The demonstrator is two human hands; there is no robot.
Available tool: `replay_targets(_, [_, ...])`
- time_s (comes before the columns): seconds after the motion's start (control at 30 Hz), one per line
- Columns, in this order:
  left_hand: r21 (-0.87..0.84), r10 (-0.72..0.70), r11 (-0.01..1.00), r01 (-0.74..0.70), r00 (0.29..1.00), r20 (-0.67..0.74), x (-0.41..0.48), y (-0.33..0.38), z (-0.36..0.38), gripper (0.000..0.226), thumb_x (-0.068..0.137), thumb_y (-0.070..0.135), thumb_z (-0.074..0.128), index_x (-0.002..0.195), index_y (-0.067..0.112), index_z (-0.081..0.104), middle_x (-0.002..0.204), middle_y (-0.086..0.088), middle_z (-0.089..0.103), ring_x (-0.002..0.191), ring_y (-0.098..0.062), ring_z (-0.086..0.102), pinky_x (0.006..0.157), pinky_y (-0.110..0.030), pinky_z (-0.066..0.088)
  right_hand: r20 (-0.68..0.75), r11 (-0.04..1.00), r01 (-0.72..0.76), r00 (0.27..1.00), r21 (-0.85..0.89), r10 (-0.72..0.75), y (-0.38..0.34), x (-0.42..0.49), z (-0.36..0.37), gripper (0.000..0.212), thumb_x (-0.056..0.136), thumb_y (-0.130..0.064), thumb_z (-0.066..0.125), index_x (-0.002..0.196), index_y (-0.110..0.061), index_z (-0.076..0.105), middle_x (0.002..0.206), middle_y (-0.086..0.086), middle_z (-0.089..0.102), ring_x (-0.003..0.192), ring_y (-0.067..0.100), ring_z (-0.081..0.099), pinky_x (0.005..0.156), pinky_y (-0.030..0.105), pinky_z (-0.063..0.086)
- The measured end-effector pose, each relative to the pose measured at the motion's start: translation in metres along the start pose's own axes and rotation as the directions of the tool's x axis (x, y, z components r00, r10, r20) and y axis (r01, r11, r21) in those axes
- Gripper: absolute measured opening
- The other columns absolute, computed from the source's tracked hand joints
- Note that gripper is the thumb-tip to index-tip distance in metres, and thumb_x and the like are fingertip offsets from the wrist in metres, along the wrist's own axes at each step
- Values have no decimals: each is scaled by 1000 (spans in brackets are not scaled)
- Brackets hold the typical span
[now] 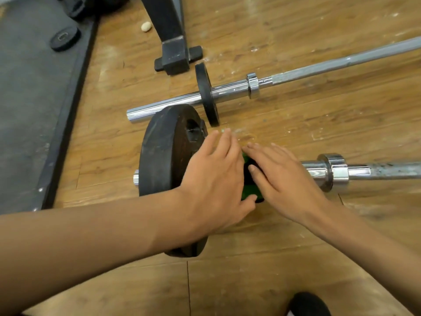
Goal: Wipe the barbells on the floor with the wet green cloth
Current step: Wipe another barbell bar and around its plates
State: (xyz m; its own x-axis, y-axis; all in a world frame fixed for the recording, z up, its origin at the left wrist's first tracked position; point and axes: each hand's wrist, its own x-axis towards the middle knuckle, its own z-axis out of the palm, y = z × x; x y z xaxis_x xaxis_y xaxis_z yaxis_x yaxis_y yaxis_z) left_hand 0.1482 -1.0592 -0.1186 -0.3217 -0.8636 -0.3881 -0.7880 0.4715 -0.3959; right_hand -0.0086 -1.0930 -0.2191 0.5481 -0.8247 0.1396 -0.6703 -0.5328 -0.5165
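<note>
We are mid-wipe on the near barbell (pixel 376 171): the wet green cloth (pixel 248 193) lies on its sleeve, just beside the big black plate (pixel 164 151). Our left hand (pixel 214 179) and right hand (pixel 282 179) press it, fingers straight, not curled. Next, we judge, it slides toward the collar (pixel 333 172), then the far barbell (pixel 227 92) follows

Bare left hand (pixel 216 179) and right hand (pixel 284 179), bare forearms (pixel 102 231), one black shoe (pixel 308 304)

Wooden floor (pixel 273 281): worn.
Surface scuffed, pale-flecked; dark rubber mat (pixel 29 110) along left edge; black frame foot (pixel 175 53) near top.
</note>
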Motion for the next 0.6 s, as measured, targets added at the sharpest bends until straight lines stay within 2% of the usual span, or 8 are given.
replay_targets(0.1, [34, 21, 999, -14, 976, -219, -15, -34, -3, 89, 101, 61, 15, 158, -5, 30, 165, -27, 29, 157, -39, 21, 130, -53, 11, 33, 991, 6, 999, -130, -2, -7, 8, 4, 61, 103, -45, 29, 148, -12, 55, 152, 10, 54, 142, 27, 49, 124, 46, 30])
replay_targets(0.17, [-3, 62, 998, -66, 957, -282, -24, -65, 1, 91, 99, 65, 19, 156, -3, 39, 160, -24, 41, 154, -37, 30, 130, -51, 13, 59, 971, -32, 997, -238, 47, -23, 15, 14, 64, 103, -48, 29, 145, -8, 56, 148, 15, 57, 140, 31, 50, 122, 49, 32])
replay_targets(0.23, [-24, 34, 999, -41, 967, -251, -31, -92, 9, 98, 98, 73, 16, 159, -2, 32, 163, -22, 36, 157, -34, 25, 131, -50, 10, 28, 942, -114, 991, -316, 129, -41, 19, 31, 63, 104, -46, 30, 141, -3, 56, 136, 18, 62, 131, 35, 54, 118, 48, 35])
replay_targets(0.3, [-110, -65, 993, 42, 974, -219, -39, -106, 19, 107, 94, 83, 13, 164, 1, 20, 169, -20, 24, 160, -31, 14, 131, -48, 7, -34, 914, -189, 981, -358, 190, -58, 23, 44, 61, 105, -42, 30, 141, 0, 55, 123, 18, 65, 118, 36, 57, 112, 48, 39])
replay_targets(0.4, [-298, -109, 954, 26, 958, -264, -40, -105, 34, 109, 91, 83, 21, 164, 3, 18, 171, -18, 20, 160, -28, 12, 131, -40, 5, -65, 919, -159, 987, -362, 145, -76, 36, 57, 62, 103, -38, 25, 147, -5, 54, 111, 16, 67, 105, 36, 60, 105, 49, 44])
replay_targets(0.5, [-364, -109, 931, -14, 943, -315, -32, -104, 40, 106, 90, 80, 26, 164, 4, 23, 169, -18, 24, 159, -30, 17, 129, -37, 8, -46, 912, -103, 995, -396, 93, -69, 36, 56, 57, 103, -38, 26, 138, -12, 63, 107, 13, 69, 101, 35, 63, 115, 53, 40])
replay_targets(0.6, [-407, -124, 913, -28, 931, -343, -31, -107, 42, 104, 90, 79, 25, 163, 4, 26, 169, -20, 25, 158, -31, 20, 125, -35, 9, -94, 853, -181, 983, -489, 155, -36, 11, 35, 44, 105, -37, 32, 126, -18, 66, 109, 10, 67, 104, 34, 62, 120, 52, 31])
